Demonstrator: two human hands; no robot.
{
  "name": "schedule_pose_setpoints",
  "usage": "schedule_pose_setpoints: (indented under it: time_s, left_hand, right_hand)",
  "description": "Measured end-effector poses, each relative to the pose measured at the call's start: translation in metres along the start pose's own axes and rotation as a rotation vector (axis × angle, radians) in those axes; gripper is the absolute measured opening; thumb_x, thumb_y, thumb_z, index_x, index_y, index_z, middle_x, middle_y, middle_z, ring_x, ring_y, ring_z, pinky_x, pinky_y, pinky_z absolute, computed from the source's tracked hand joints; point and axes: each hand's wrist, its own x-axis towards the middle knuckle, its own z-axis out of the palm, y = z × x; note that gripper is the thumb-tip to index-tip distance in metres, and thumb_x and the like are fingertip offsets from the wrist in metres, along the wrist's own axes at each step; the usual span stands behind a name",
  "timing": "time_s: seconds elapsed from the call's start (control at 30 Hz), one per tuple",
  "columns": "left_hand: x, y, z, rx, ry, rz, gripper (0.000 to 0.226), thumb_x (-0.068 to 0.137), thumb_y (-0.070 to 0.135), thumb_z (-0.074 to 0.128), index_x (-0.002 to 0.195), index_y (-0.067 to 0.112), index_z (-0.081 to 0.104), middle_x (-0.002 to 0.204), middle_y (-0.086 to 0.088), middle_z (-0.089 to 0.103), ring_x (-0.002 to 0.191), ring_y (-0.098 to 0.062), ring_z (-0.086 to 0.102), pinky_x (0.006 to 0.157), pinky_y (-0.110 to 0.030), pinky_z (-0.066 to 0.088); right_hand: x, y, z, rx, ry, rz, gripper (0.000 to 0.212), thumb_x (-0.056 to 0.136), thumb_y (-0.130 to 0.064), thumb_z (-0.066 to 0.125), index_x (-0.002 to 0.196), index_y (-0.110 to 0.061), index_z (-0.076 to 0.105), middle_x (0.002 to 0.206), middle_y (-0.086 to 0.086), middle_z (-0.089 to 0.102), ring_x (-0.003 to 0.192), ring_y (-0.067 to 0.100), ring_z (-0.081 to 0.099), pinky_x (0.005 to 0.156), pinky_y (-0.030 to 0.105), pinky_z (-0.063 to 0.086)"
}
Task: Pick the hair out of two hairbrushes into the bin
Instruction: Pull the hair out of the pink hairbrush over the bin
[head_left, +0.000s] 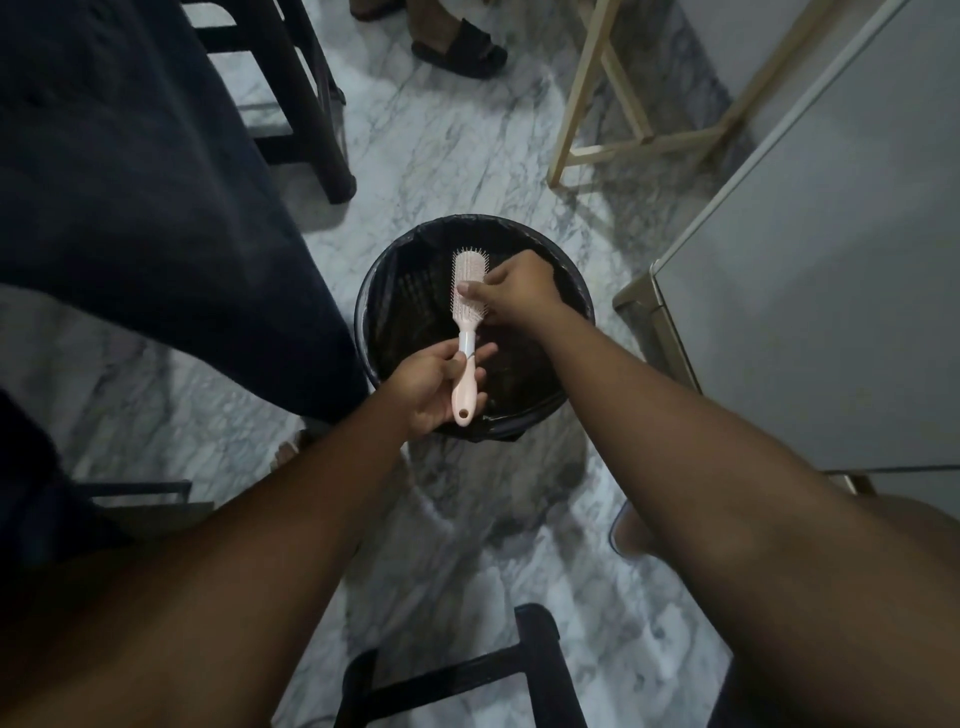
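Here the first hairbrush is being cleaned; no second brush is in view. The left hand has its fingers curled round the pink handle and holds the brush bristles-up, directly over the open mouth of the bin. The right hand is bunched at the lower half of the brush head, with the thumb on the bristle face and the curled fingers at the far edge, pinching there. Whether a tuft of hair is caught in that pinch is too small and dim to tell.

I judge this to be the plucking step on brush one. The next move calls for drawing the pinch up and away from the bristles, so the strands slide off the pins, then letting go above the bin while the left hand holds the handle firm.

The bin is round and dark, lined with a black bag folded over its rim, and stands on the marble floor. Its bottom shows a dull brownish mass, possibly hair, though the light is poor.
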Motion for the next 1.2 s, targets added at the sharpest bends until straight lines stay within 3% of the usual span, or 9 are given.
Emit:
schedule_pose_setpoints:
  time_s: [0.2, 0.33, 0.4, 0.47, 0.53, 0.6, 0.93, 1.03, 1.2]
  left_hand:
    - [-0.002, -0.002, -0.003, -0.021, -0.023, 0.011, 0.038, 0.104, 0.002, 0.032, 0.138, 0.014, 0.046, 0.123, -0.001, 0.063, 0.076, -0.014, 0.055, 0.072, -0.04, 0.048]
    - [-0.003, -0.006, -0.007, -0.027, -0.021, -0.001, 0.038, 0.104, 0.001, 0.033, 0.138, 0.012, 0.046, 0.125, -0.002, 0.062, 0.074, -0.014, 0.055, 0.069, -0.039, 0.049]
    - [-0.003, -0.008, -0.01, -0.026, -0.022, -0.01, 0.038, 0.104, 0.002, 0.034, 0.139, 0.011, 0.046, 0.127, -0.002, 0.061, 0.074, -0.014, 0.055, 0.068, -0.038, 0.051]
    - [-0.005, -0.01, -0.011, -0.021, -0.03, -0.024, 0.037, 0.104, 0.003, 0.036, 0.138, 0.012, 0.046, 0.128, -0.001, 0.06, 0.074, -0.013, 0.055, 0.065, -0.037, 0.053]
    - [-0.007, -0.011, -0.011, -0.008, -0.034, -0.028, 0.034, 0.104, 0.004, 0.037, 0.135, 0.013, 0.047, 0.13, -0.002, 0.058, 0.075, -0.013, 0.055, 0.066, -0.036, 0.053]
    - [-0.008, -0.012, -0.01, 0.02, -0.031, -0.026, 0.031, 0.104, 0.004, 0.037, 0.131, 0.015, 0.049, 0.131, -0.002, 0.057, 0.077, -0.014, 0.055, 0.07, -0.04, 0.051]
    - [-0.008, -0.011, -0.01, 0.0, -0.046, -0.059, 0.038, 0.104, 0.006, 0.04, 0.141, 0.013, 0.045, 0.127, -0.003, 0.064, 0.08, -0.017, 0.06, 0.072, -0.044, 0.054]
    - [-0.009, -0.011, -0.012, 0.016, -0.064, -0.074, 0.036, 0.104, 0.005, 0.038, 0.137, 0.015, 0.047, 0.124, 0.0, 0.068, 0.079, -0.016, 0.059, 0.073, -0.044, 0.054]
    - [-0.01, -0.011, -0.023, -0.077, -0.148, -0.088, 0.036, 0.103, 0.003, 0.039, 0.135, 0.014, 0.05, 0.128, -0.003, 0.066, 0.08, -0.017, 0.06, 0.072, -0.047, 0.056]
  right_hand:
    - [-0.003, -0.008, -0.008, 0.299, -0.055, 0.14, 0.029, 0.102, -0.017, 0.05, 0.088, 0.004, 0.064, 0.076, 0.021, 0.065, 0.056, 0.026, 0.064, 0.055, 0.033, 0.06]
    - [0.007, -0.008, -0.013, 0.494, 0.037, 0.3, 0.039, 0.105, -0.011, 0.027, 0.07, -0.017, 0.043, 0.065, 0.004, 0.043, 0.043, 0.013, 0.045, 0.033, 0.016, 0.036]
    - [0.012, -0.001, -0.011, 0.427, 0.156, 0.211, 0.034, 0.102, -0.011, 0.035, 0.072, -0.016, 0.049, 0.068, 0.006, 0.055, 0.048, 0.014, 0.052, 0.037, 0.019, 0.044]
    - [0.007, 0.002, -0.003, 0.198, 0.197, 0.062, 0.016, 0.097, -0.024, 0.052, 0.094, -0.013, 0.063, 0.093, 0.011, 0.07, 0.07, 0.019, 0.067, 0.061, 0.032, 0.061]
    - [0.0, 0.002, 0.004, -0.017, 0.08, -0.048, 0.053, 0.085, -0.046, 0.068, 0.126, -0.013, 0.059, 0.123, 0.009, 0.066, 0.106, 0.024, 0.066, 0.093, 0.041, 0.056]
    - [-0.004, -0.002, 0.008, -0.184, -0.027, -0.127, 0.081, 0.074, -0.055, 0.078, 0.137, -0.013, 0.05, 0.138, 0.008, 0.057, 0.126, 0.022, 0.053, 0.104, 0.034, 0.044]
    - [0.009, -0.03, 0.004, -0.365, 0.176, -0.181, 0.03, 0.076, -0.031, 0.069, 0.071, -0.002, 0.072, 0.073, 0.008, 0.071, 0.071, 0.018, 0.064, 0.071, 0.029, 0.055]
    - [0.018, -0.033, -0.005, -0.343, 0.202, -0.11, 0.034, 0.083, -0.034, 0.063, 0.081, -0.002, 0.074, 0.08, 0.009, 0.071, 0.08, 0.019, 0.064, 0.078, 0.028, 0.051]
    - [0.034, -0.021, -0.021, 0.123, 0.183, 0.165, 0.028, 0.072, -0.021, 0.078, 0.089, 0.0, 0.072, 0.085, 0.014, 0.074, 0.074, 0.023, 0.073, 0.07, 0.04, 0.064]
